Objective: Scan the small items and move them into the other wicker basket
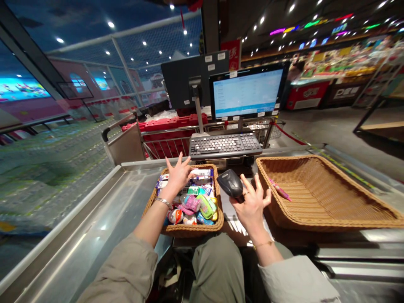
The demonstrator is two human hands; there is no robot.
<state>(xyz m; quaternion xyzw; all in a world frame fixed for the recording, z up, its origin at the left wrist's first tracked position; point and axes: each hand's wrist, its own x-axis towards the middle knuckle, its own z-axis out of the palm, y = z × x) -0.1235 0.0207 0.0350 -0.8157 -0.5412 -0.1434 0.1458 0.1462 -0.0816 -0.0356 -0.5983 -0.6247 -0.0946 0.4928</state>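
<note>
My left hand (178, 174) is open with its fingers spread, just over the far end of a wicker basket (189, 229). That basket is packed with wrapped sweets and toy-filled candy packs (189, 206), and some flat wrapped bars lie under my palm. My right hand (252, 200) grips a black handheld barcode scanner (231, 183) against its palm, between the two baskets. A larger, nearly bare wicker basket (325, 219) stands to the right, with a pink wrapped stick (280, 190) lying at its near-left side.
A steel checkout counter (94, 210) runs along the left and under the baskets. Straight ahead are a keyboard (224, 145) and a monitor (248, 92), with a second screen's back (194, 78) beside it. Behind them stand a shopping cart (126, 143) and red baskets (170, 124).
</note>
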